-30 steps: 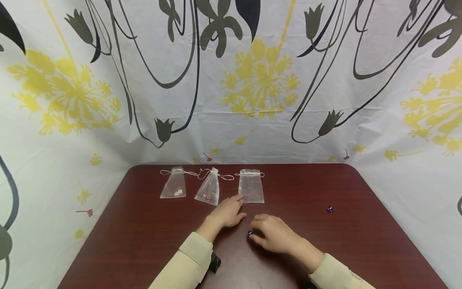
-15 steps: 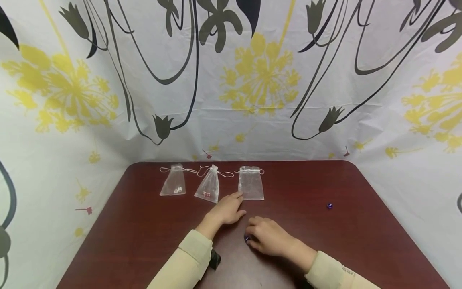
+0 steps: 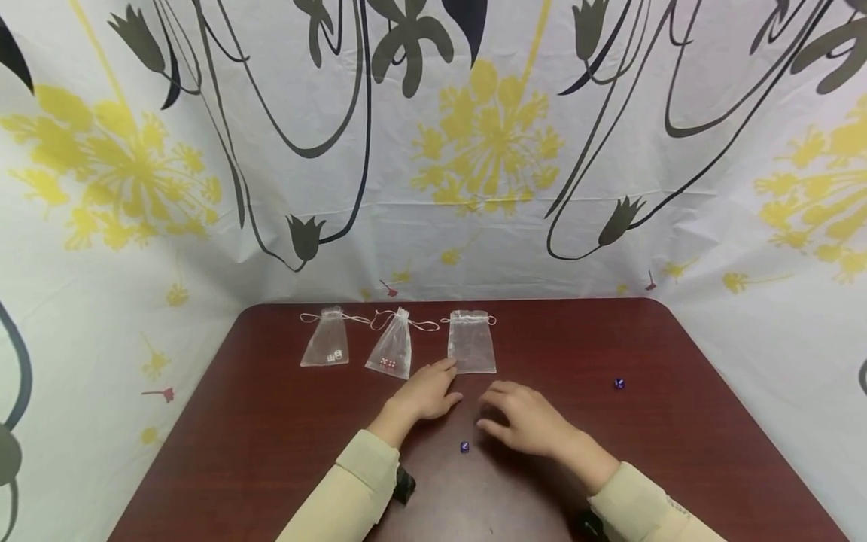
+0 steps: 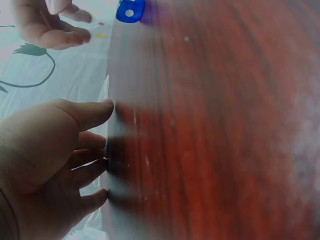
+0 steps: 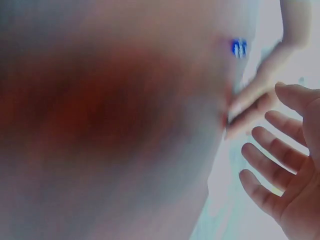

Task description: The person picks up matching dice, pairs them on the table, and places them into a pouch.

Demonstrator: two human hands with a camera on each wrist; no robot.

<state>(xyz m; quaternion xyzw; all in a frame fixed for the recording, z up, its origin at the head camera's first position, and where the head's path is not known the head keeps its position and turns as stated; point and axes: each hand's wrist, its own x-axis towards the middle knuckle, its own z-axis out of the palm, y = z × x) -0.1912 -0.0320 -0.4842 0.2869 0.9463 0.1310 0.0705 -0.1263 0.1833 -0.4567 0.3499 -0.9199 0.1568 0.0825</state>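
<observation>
A small blue die (image 3: 464,447) with white pips lies on the dark red table between my two hands; the left wrist view shows the same blue die (image 4: 130,12) at its top edge. My left hand (image 3: 425,391) rests on the tabletop with fingers extended, its fingertips at the lower left corner of a flat sheer white drawstring pouch (image 3: 472,345). My right hand (image 3: 524,418) hovers just right of the die, fingers loosely bent and holding nothing. In the right wrist view that right hand (image 5: 285,160) has its fingers spread apart.
Left of the flat pouch lie a pouch with red dice (image 3: 393,350) and a pouch with white dice (image 3: 328,342). Another blue die (image 3: 619,384) sits at the right of the table (image 3: 257,452). A patterned cloth (image 3: 433,248) hangs behind the far edge.
My right hand has let go of the blue die, which now lies slightly nearer to me, and has drawn off to the right and away. The left hand has stayed in place.
</observation>
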